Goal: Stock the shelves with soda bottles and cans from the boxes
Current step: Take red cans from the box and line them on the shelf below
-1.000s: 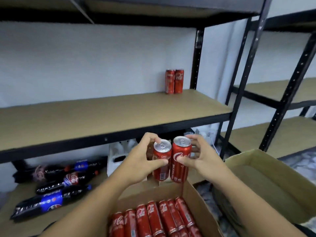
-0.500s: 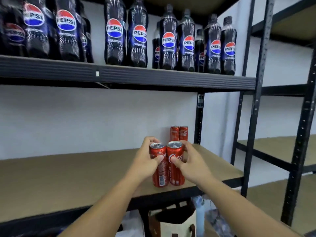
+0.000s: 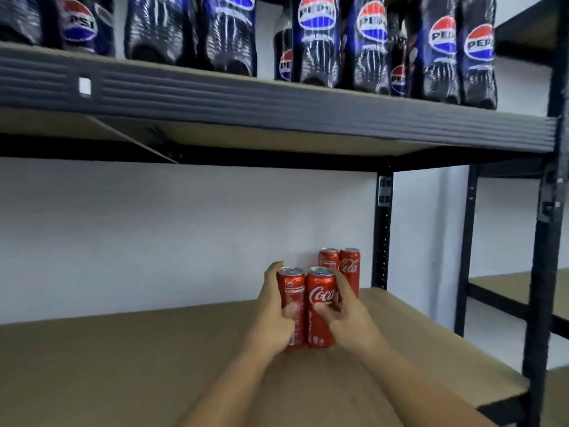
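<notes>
Head view. Left grip (image 3: 274,318) is curled round the left can (image 3: 291,300); right grip (image 3: 348,315) is curled round the right can (image 3: 320,306). Cans upright, touching side by side, low over the middle shelf (image 3: 123,349), just in front of two stocked cans (image 3: 338,266) at the wall. Seated or not: cannot tell. Judgement: full cans, stiff, fairly heavy, smooth-sided; hold mid-body. Pepsi bottles (image 3: 317,41) on the shelf above.

Head view faces shelf (image 3: 154,349) closely, level.
</notes>
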The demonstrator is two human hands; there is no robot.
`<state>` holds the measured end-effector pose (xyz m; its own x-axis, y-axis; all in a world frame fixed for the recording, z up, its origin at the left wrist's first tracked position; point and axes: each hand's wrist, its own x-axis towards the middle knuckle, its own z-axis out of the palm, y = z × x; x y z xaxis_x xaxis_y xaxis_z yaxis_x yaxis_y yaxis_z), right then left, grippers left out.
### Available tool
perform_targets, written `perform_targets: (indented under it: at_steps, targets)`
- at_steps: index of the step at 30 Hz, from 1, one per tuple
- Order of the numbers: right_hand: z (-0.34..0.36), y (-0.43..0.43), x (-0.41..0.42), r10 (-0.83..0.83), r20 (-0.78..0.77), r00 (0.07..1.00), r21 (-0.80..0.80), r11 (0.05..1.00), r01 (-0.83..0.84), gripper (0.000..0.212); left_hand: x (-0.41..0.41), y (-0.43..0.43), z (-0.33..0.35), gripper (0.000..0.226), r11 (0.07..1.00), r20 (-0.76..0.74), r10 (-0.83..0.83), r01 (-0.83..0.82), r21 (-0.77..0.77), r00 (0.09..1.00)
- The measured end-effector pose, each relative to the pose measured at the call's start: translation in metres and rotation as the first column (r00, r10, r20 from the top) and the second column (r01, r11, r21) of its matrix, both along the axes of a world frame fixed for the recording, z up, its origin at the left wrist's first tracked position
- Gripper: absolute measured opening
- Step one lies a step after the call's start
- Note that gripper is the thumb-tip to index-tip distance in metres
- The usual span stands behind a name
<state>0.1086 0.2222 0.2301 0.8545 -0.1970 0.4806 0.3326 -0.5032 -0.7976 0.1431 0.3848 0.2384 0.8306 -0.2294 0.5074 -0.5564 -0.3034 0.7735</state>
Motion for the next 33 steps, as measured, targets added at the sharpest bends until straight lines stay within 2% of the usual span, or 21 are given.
perform_targets:
  at_steps: [2,4,7,11,14,18,23,27,33]
  targets:
    - [-0.004,-0.004,0.014,-0.002,0.01,1.0,-0.024,1.0,0.002,0.079,0.014,-0.002,-0.018,0.094,0.996,-0.007,-0.009,0.01,0.086,1.0]
    - [-0.005,-0.005,0.024,-0.007,0.005,1.0,-0.032,0.999,0.007,0.082,0.028,-0.001,-0.035,0.096,0.991,-0.032,0.003,0.002,0.133,0.999]
    - [-0.01,-0.005,0.029,-0.042,-0.001,0.999,-0.022,0.999,0.042,0.081,0.037,-0.002,-0.045,0.074,0.985,-0.064,0.049,-0.038,0.167,0.997]
    - [-0.023,-0.003,0.033,-0.121,-0.002,0.993,-0.03,0.992,0.121,0.061,0.043,-0.006,-0.05,0.069,0.983,-0.02,0.134,-0.13,0.133,0.991]
    - [-0.029,-0.001,0.039,-0.154,-0.033,0.988,-0.034,0.988,0.153,0.065,0.047,-0.006,-0.052,0.064,0.979,-0.03,0.165,-0.16,0.124,0.986]
    - [-0.033,-0.003,0.034,-0.099,-0.104,0.99,0.018,0.995,0.101,0.071,0.052,-0.003,-0.053,0.052,0.972,-0.062,0.209,-0.201,0.117,0.976]
    - [-0.037,-0.007,0.038,-0.116,-0.113,0.987,0.017,0.993,0.118,0.074,0.052,-0.005,-0.053,0.043,0.971,-0.067,0.207,-0.196,0.135,0.976]
    - [-0.038,-0.006,0.041,-0.128,-0.132,0.983,0.02,0.991,0.131,0.066,0.052,-0.006,-0.055,0.041,0.968,-0.052,0.211,-0.202,0.149,0.976]
    - [-0.04,-0.005,0.045,-0.245,-0.102,0.964,-0.052,0.969,0.241,0.043,0.053,-0.007,-0.054,0.037,0.936,-0.013,0.31,-0.303,0.178,0.951]
